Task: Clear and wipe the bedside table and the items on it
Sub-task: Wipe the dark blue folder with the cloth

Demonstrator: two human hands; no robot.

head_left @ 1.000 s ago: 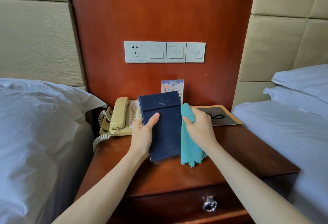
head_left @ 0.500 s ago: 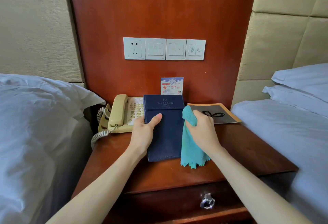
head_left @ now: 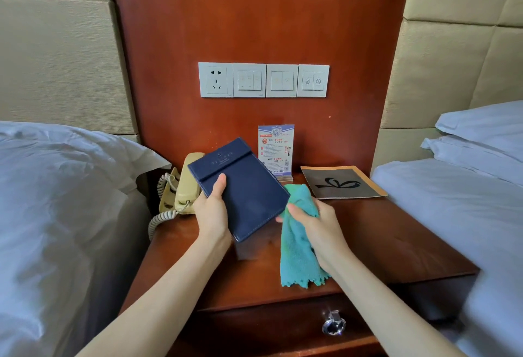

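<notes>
- The navy folder [head_left: 243, 192] is being gripped, tilted above the bedside table [head_left: 396, 232], by the left hand [head_left: 210, 209];
- the teal cloth [head_left: 300, 243] is being clenched in the right hand [head_left: 314, 221]; wiping the folder is judged in hand; cloth-to-cover contact is being called for next.

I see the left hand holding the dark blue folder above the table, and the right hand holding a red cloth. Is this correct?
Not quite: in the head view the cloth is teal-green, not red. The rest holds: the left hand holds the dark blue folder above the table, and the right hand holds the cloth.
</notes>
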